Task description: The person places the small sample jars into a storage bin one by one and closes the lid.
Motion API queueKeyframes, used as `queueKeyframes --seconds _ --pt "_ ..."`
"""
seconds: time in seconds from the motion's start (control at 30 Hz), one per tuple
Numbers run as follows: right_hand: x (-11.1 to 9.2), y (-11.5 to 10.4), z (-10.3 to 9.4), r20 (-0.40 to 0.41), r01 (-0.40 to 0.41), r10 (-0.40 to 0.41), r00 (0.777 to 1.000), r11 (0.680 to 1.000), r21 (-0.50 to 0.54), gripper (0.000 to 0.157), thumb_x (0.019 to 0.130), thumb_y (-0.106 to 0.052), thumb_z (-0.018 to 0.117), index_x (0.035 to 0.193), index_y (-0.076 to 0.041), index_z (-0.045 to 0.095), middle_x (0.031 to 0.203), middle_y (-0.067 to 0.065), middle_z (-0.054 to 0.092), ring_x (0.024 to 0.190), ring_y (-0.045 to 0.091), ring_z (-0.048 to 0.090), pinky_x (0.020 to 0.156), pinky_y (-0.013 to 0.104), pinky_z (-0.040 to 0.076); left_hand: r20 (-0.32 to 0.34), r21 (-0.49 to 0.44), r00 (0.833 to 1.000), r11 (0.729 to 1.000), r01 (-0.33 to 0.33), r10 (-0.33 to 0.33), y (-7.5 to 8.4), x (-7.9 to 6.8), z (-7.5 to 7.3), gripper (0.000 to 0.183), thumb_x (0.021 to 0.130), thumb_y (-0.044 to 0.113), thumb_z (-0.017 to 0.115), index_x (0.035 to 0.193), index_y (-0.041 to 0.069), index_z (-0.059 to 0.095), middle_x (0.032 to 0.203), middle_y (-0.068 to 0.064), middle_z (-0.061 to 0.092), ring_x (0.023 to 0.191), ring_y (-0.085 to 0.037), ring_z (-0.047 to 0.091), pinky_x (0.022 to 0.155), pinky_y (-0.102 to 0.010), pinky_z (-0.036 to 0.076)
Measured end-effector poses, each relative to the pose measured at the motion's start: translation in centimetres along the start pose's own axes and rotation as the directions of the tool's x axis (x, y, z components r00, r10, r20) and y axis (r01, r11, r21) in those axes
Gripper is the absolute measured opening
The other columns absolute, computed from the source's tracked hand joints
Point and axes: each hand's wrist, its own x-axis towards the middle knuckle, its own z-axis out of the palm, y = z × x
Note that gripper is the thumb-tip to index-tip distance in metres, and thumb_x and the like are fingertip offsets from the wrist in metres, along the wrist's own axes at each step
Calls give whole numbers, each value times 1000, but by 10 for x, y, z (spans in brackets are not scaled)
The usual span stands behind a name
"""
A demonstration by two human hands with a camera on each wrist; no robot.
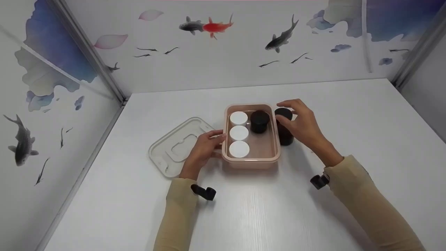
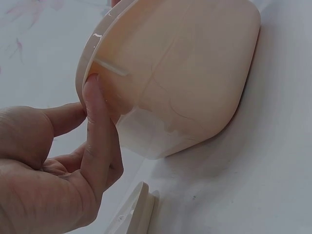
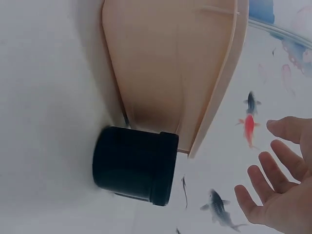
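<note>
A pink plastic box [image 1: 251, 164] stands at the table's middle. My left hand [image 1: 207, 148] holds its left side, with fingers at the rim and against the outer wall. Inside, white-lidded jars [image 1: 239, 133] line the left side, and a black jar [image 1: 260, 121] stands at the back right. Against the box's right outer side are black-lidded dark jars [image 1: 284, 113], one behind another. My right hand [image 1: 302, 122] hovers over them, fingers spread and lightly bent. In the right wrist view, a gap shows between the right hand [image 3: 280, 180] and the black jar [image 3: 136, 165].
A translucent lid [image 1: 179, 150] lies flat on the white table, left of the box and partly behind my left hand. White panels [image 1: 244, 59] painted with fish rise at the back and left. Small black cameras [image 1: 320, 181] sit on both wrists.
</note>
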Motion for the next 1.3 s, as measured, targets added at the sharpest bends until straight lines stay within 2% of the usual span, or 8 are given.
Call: queueKeyframes --seconds 0.23,0.6,0.9,1.1,1.3 --pt "-13 25 -1 -23 -84 86 996 994 67 42 94 -14 72 132 -3 60 134 18 56 132 35 50 108 56 43 6 -4 1000 1000 0 0 1 0 0 43 100 25 63 139 8 57 121 -16 70 89 -17 72 61 -28 60" --pt "-21 49 0 70 -227 222 973 971 79 58 93 -22 74 142 -3 50 146 21 44 137 38 45 111 54 42 -8 13 1000 1000 5 -5 1 -1 0 44 100 26 64 139 9 57 123 -16 69 92 -18 71 63 -28 60" --pt "-21 58 4 189 -317 299 935 946 74 72 90 -19 76 148 1 39 151 26 36 140 43 40 112 55 41 -9 6 1000 1000 2 -2 0 -1 -1 43 100 24 63 139 9 57 122 -16 70 88 -17 71 61 -27 59" --pt "-22 60 3 257 -368 346 902 929 44 77 91 -17 75 151 1 31 152 27 36 141 47 38 114 58 37 1 7 1000 1000 -4 4 -1 -1 0 43 100 24 62 139 8 57 124 -17 69 92 -18 73 63 -28 60" --pt "-22 64 -1 301 -407 378 876 912 40 78 90 -18 75 151 0 30 153 27 36 141 46 39 115 58 36 -10 21 1000 1000 10 -10 2 -1 2 43 100 25 63 139 9 57 124 -16 69 91 -18 72 64 -29 61"
